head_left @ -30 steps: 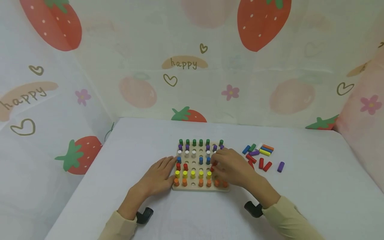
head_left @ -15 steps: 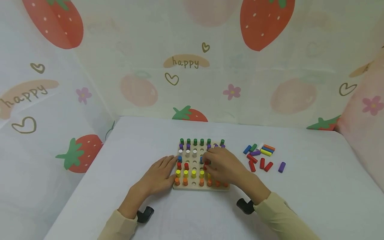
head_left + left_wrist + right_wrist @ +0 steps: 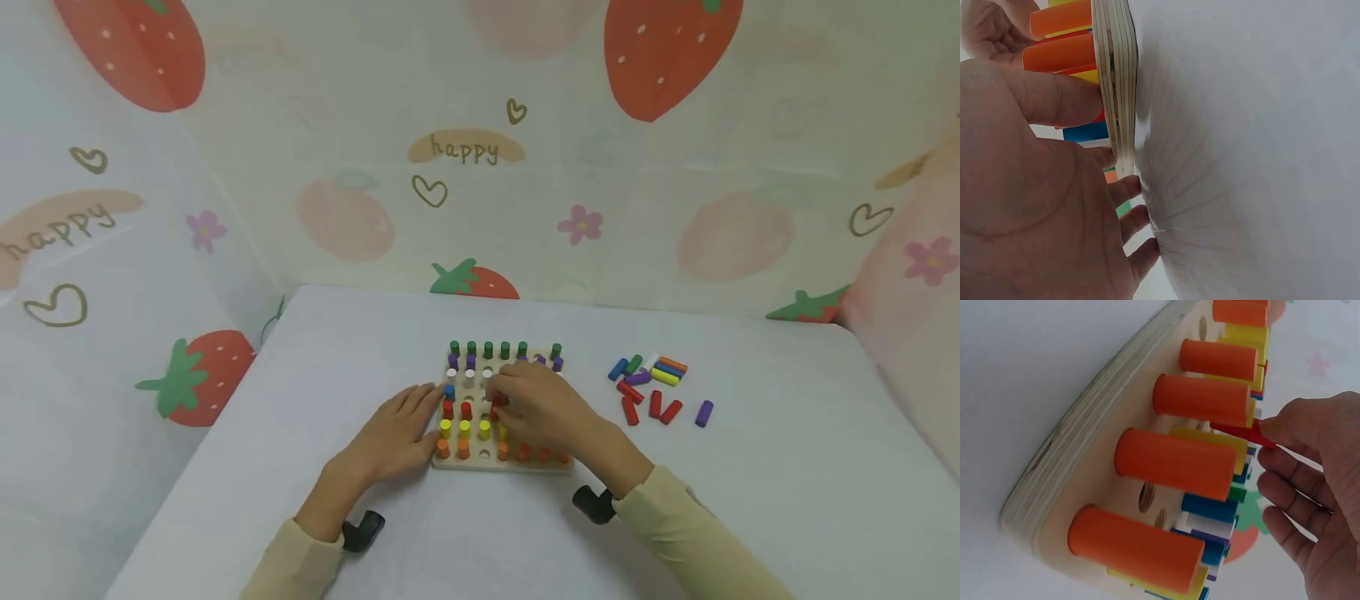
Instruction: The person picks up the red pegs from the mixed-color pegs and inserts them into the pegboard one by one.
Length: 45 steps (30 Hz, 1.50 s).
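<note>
A wooden pegboard [image 3: 491, 467] stands in the middle of the white table, with rows of green, purple, white, blue, red, yellow and orange pegs. My right hand [image 3: 546, 407] is over its middle and pinches a red peg [image 3: 1244, 431] between thumb and fingers. In the right wrist view that peg leans at a slant behind the orange pegs [image 3: 1175, 464]. Fingers spread, my left hand [image 3: 392, 431] lies along the board's left side. Its thumb [image 3: 1063, 100] touches the board edge beside an orange peg [image 3: 1060, 52]. Part of the board's right half is hidden under my right hand.
Loose pegs lie right of the board: several red ones [image 3: 631, 410], a yellow one [image 3: 664, 377], blue, green, white and orange ones, and a purple peg [image 3: 703, 413] apart from the others. A printed cloth wall [image 3: 637, 242] rises behind the table.
My right hand has moved left across the board, from its right columns to the middle, carrying the red peg. My left hand has stayed at the board's left side.
</note>
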Each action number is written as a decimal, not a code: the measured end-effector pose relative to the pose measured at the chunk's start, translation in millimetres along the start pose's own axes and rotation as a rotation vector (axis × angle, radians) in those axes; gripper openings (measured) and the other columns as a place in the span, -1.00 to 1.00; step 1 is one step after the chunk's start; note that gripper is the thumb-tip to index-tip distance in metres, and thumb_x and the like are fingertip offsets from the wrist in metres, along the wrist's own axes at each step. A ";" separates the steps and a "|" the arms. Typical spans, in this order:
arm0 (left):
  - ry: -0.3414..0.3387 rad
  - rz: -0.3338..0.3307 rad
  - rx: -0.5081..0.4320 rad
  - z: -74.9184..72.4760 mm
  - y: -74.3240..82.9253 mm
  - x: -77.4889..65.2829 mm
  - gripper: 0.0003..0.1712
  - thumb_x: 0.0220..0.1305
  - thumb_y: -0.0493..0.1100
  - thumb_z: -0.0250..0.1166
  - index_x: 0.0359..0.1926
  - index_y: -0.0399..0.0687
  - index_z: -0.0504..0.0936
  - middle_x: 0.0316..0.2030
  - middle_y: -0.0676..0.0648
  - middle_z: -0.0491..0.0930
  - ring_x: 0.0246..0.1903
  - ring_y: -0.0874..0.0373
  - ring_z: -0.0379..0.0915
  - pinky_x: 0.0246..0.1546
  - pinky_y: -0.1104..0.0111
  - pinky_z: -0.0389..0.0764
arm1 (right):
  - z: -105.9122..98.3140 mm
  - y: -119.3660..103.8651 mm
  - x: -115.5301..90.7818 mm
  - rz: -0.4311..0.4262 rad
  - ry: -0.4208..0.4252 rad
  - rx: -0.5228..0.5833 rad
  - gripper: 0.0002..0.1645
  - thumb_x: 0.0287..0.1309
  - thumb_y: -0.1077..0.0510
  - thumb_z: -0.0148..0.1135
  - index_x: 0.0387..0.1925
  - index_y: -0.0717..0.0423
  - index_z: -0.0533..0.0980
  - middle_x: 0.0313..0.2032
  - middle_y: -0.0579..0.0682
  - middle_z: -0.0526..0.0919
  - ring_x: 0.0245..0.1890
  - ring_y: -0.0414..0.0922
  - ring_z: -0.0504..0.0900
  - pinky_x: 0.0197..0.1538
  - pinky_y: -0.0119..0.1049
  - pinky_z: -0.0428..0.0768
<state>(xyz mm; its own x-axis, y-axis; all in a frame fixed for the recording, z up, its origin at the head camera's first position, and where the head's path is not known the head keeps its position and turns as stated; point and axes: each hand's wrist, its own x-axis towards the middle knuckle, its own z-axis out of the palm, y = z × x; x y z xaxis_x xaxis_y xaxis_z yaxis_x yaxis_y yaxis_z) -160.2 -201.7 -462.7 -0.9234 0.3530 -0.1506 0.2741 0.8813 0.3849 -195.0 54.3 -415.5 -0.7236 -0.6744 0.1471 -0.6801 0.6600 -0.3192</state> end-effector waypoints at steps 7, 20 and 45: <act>-0.008 -0.005 0.006 2.0 1.6 2.3 -0.20 0.55 0.03 0.02 0.68 -0.12 0.09 0.67 -0.23 0.11 0.67 -0.28 -0.03 0.68 -0.22 0.05 | 3.4 -4.5 5.9 -0.004 -0.016 0.010 -0.88 0.31 0.15 0.44 -0.13 -0.02 0.74 -0.20 -0.12 0.78 -0.16 -0.15 0.65 0.06 -0.22 0.73; -0.004 -0.003 0.019 -1.7 1.4 0.3 -0.20 0.55 0.02 0.02 0.68 -0.14 0.09 0.66 -0.25 0.11 0.67 -0.29 -0.02 0.68 -0.22 0.06 | 8.5 -4.1 7.5 -0.040 0.007 -0.009 -0.86 0.32 0.15 0.43 -0.10 -0.01 0.75 -0.19 -0.10 0.77 -0.17 -0.15 0.64 0.05 -0.23 0.73; 0.011 0.009 0.022 1.2 -0.8 -0.8 -0.18 0.51 0.02 0.01 0.68 -0.13 0.09 0.66 -0.25 0.12 0.66 -0.29 0.00 0.67 -0.22 0.09 | 0.7 13.6 -28.8 0.084 0.030 -0.037 -0.76 0.30 0.08 0.44 -0.02 -0.04 0.78 -0.09 -0.11 0.81 -0.03 -0.11 0.71 0.18 -0.14 0.73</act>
<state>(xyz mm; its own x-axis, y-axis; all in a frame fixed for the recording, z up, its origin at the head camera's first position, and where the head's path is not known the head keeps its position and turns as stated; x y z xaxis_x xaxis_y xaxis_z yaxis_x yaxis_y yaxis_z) -159.4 -202.4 -464.0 -0.9237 0.3579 -0.1368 0.2884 0.8846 0.3665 -183.3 82.5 -424.7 -0.7809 -0.6064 0.1500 -0.6206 0.7259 -0.2964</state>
